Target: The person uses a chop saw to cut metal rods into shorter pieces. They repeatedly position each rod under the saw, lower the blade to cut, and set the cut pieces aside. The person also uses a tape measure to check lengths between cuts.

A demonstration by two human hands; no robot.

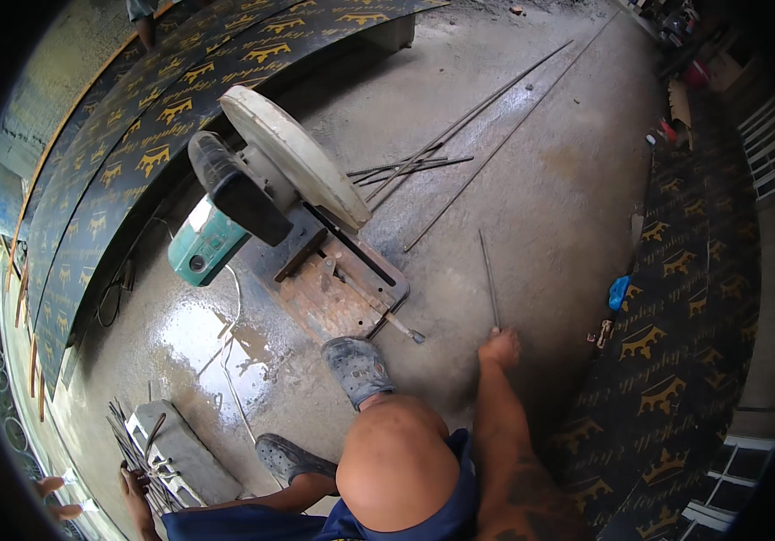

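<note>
Some way through the rod work, probably, gripping a thin rod [489, 278] in the right hand [502, 347] near the concrete floor's [550, 234] right edge, can't tell the left hand's [136, 491] grip beside the near-left-corner bundle [142, 458], long rods [495, 103] seemingly left to do.

Wet grey concrete floor [577, 171], bright reflections [191, 329] left.

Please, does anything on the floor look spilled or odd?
Yes: a shiny, wet-looking patch lies on the grey concrete floor near the teal saw motor, and a thin white cable crosses it, seemingly unsafe.
</note>
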